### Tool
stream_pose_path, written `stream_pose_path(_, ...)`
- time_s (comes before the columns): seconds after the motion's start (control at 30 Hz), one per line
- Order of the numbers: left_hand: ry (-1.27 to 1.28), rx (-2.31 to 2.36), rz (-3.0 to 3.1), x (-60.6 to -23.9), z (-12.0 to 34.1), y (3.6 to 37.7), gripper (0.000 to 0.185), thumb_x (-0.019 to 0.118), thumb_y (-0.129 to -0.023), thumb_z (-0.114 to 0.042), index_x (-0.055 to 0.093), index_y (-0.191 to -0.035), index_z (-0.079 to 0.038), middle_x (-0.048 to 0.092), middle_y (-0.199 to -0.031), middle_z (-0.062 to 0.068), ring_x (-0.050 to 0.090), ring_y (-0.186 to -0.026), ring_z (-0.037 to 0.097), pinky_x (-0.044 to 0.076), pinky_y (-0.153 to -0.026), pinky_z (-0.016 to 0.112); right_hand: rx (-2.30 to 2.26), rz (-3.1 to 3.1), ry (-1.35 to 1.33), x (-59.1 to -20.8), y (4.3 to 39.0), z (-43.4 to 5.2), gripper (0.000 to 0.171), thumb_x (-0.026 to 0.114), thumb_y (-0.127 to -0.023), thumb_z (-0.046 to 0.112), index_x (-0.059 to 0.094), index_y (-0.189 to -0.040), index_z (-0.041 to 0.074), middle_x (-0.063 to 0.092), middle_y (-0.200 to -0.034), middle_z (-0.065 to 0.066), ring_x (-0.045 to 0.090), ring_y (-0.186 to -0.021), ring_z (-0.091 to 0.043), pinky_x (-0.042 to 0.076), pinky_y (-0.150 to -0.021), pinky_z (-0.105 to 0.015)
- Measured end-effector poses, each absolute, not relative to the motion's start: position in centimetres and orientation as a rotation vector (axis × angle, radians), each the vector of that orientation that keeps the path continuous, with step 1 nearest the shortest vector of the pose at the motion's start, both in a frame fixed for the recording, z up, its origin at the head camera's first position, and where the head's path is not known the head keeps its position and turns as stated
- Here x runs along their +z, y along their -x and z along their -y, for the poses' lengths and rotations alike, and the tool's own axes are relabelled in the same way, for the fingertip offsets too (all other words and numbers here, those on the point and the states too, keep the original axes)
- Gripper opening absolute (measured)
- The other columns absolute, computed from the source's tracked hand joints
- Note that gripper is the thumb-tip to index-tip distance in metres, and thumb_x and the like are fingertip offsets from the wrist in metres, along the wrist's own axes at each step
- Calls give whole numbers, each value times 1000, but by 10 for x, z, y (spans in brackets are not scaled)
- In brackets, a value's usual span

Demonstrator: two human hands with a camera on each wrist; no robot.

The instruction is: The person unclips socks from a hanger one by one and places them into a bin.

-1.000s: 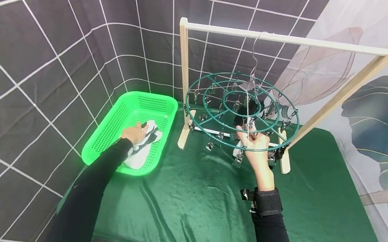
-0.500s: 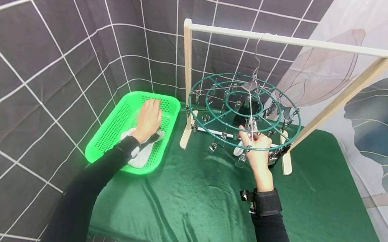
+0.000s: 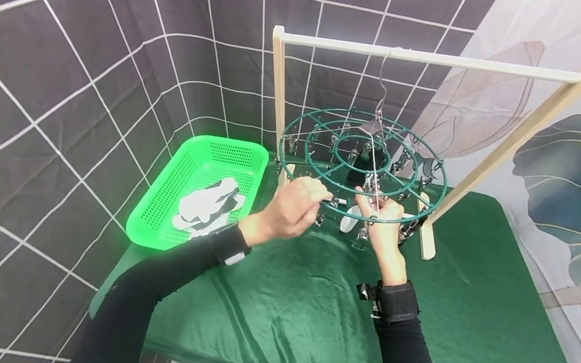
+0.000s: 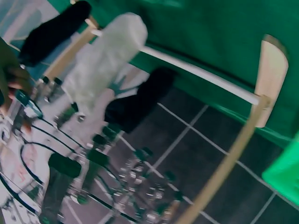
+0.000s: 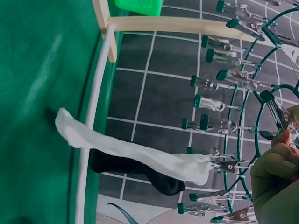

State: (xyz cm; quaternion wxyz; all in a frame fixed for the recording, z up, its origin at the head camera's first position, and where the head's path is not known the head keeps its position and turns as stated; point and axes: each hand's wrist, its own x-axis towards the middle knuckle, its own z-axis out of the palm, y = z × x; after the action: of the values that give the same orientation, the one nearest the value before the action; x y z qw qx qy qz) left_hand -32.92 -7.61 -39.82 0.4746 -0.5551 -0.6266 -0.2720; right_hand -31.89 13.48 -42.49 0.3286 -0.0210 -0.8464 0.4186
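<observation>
My right hand (image 3: 385, 216) pinches a metal clip (image 5: 275, 112) under the front of a round green clip hanger (image 3: 347, 183). My left hand (image 3: 293, 208) is at the hanger's front left rim with its fingers bent. A clip (image 3: 334, 201) is close to its fingertips, and whether they grip it is hidden. A white sock (image 5: 135, 154) hangs from another clip, with a black sock (image 5: 133, 170) behind it. The left wrist view shows the white sock (image 4: 107, 60) between two black socks (image 4: 140, 102). White cloth (image 3: 211, 203) with grey patches lies in the green basket (image 3: 149, 224).
A wooden stand (image 3: 436, 59) bears the hanger by its hook. Its right post (image 3: 512, 137) leans beside my right hand. Several loose clips (image 5: 219, 84) dangle around the rings. Green cloth (image 3: 310, 310) covers the table; a dark gridded backdrop (image 3: 126, 46) stands behind.
My left hand has lifted from the cloth in the basket and moved right to the hanger's rim. The cloth stays in the basket. My right hand has kept its place at the clip.
</observation>
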Motion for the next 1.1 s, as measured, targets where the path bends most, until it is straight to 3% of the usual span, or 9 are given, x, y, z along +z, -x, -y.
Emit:
stream_pose_path(0.37, 1335, -560, 1737, -397, 59, 308, 27, 45, -92, -10, 63, -106, 3, 59, -85, 9, 54, -78, 23, 45, -75, 34, 990, 2298, -69, -427, 311, -138, 43, 64, -89, 42, 60, -65, 7, 45, -51, -3, 43, -49, -22, 33, -47, -33)
stream_pose_path(0.57, 1244, -638, 1816, -395, 60, 312, 25, 43, -93, -12, 65, -93, -1, 57, -80, 6, 50, -75, 22, 41, -72, 33, 983, 2556, -378, -413, 275, -147, 24, 67, -89, 25, 65, -72, 9, 49, -53, 2, 43, -47, -11, 37, -49, -29)
stream_pose_path(0.67, 1191, -679, 1824, -396, 62, 316, 23, 43, -93, -12, 63, -86, -3, 56, -77, 5, 50, -73, 21, 41, -72, 34, 1017, 2672, -537, -403, 254, -165, 19, 65, -90, 25, 66, -76, 14, 46, -54, 7, 40, -46, -7, 36, -47, -25)
stream_pose_path(0.87, 1119, -817, 1839, -398, 69, 325, 25, 43, -94, -12, 58, -74, -7, 54, -71, 2, 49, -71, 20, 39, -75, 35, 972, 2605, -192, -394, 246, -218, 26, 67, -88, 36, 63, -77, 13, 45, -56, 3, 38, -48, -8, 32, -48, -24)
stream_pose_path(0.97, 1094, -874, 1830, -400, 73, 332, 28, 42, -94, -12, 54, -69, -9, 52, -67, 1, 47, -68, 19, 39, -74, 35, 915, 2611, -82, -395, 251, -236, 31, 69, -85, 39, 64, -94, 9, 44, -60, -1, 40, -48, -10, 32, -51, -24)
stream_pose_path(1.03, 1079, -917, 1818, -401, 75, 338, 30, 42, -94, -12, 51, -66, -10, 50, -64, 1, 46, -65, 18, 38, -73, 34, 904, 2651, -120, -395, 255, -241, 41, 69, -86, 38, 60, -110, 7, 47, -67, -2, 43, -52, -11, 34, -53, -24)
stream_pose_path(1.1, 1069, -949, 1800, -401, 77, 346, 32, 42, -94, -11, 50, -63, -10, 47, -62, 1, 44, -63, 18, 38, -71, 34, 891, 2672, -225, -396, 258, -243, 43, 70, -87, 34, 58, -117, 6, 49, -72, -2, 46, -56, -10, 36, -55, -24)
